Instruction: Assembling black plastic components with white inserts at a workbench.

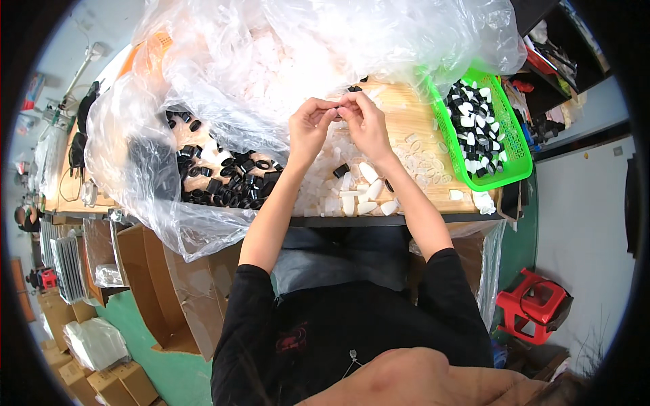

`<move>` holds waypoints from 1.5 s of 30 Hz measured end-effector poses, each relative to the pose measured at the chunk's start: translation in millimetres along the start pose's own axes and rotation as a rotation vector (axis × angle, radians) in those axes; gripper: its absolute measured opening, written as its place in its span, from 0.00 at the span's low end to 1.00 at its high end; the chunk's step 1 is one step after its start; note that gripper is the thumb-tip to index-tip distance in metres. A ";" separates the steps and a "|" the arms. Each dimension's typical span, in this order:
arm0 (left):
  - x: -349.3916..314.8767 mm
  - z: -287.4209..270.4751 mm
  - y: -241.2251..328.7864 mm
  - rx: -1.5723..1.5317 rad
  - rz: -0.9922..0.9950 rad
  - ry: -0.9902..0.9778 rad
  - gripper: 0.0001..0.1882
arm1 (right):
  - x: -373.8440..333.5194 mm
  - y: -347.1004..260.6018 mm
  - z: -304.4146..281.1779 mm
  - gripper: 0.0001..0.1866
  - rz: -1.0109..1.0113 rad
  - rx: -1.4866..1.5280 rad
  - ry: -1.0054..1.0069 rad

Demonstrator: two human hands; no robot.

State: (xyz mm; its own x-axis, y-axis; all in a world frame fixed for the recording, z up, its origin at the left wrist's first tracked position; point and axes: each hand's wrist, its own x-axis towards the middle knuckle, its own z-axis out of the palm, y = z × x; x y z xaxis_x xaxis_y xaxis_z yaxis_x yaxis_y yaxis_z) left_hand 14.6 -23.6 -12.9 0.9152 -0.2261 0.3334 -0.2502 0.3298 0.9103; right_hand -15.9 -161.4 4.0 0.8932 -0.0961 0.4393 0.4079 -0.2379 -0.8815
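Note:
Above the wooden tabletop, my left hand (311, 127) and my right hand (365, 127) meet fingertip to fingertip. Both pinch a small dark piece (336, 112), mostly hidden by the fingers. Below them, white oval caps (367, 172) and small translucent pieces (328, 203) lie near the table's front edge, with a black cap (340, 170) among them. Clear flat rings (426, 166) are spread to the right of my right hand. Left of my left forearm, many black ring-shaped caps (237, 179) lie in a loose heap, partly inside clear plastic.
A green basket (516, 152) of black and white pieces stands on the right. Large clear plastic bags (203, 40) cover the back and left of the wooden table (399, 101). Open cardboard boxes (152, 291) stand below at left; a red stool (535, 304) is at lower right.

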 end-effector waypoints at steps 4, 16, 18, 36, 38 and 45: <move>1.3 0.7 4.1 0.085 0.030 -0.018 0.08 | -1.6 -9.9 0.4 0.04 -0.072 -0.189 0.027; -45.6 -60.2 103.6 1.125 0.110 -0.200 0.03 | -40.6 -26.4 -178.7 0.10 -0.152 -1.173 0.603; -70.5 -74.8 106.7 1.216 -0.004 -0.257 0.05 | -63.7 -33.3 -178.1 0.12 -0.124 -1.115 0.551; -79.8 -86.7 67.3 1.298 0.097 -0.128 0.10 | -88.8 33.1 -117.1 0.29 0.038 -1.046 -0.321; -79.0 -87.6 65.0 1.281 0.100 -0.117 0.10 | -75.3 38.2 -112.0 0.29 0.003 -1.000 -0.358; -77.5 -89.6 65.0 1.316 0.082 -0.113 0.07 | -18.6 62.8 -81.7 0.25 -0.180 -0.994 -0.096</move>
State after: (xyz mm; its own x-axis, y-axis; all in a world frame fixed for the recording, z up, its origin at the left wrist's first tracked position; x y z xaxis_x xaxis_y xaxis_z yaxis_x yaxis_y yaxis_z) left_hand -44.3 97.5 -1.6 0.8677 -0.3443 0.3586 -0.4797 -0.7692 0.4222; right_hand -22.3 -253.5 -45.4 0.8634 0.0880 0.4968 0.2345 -0.9419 -0.2407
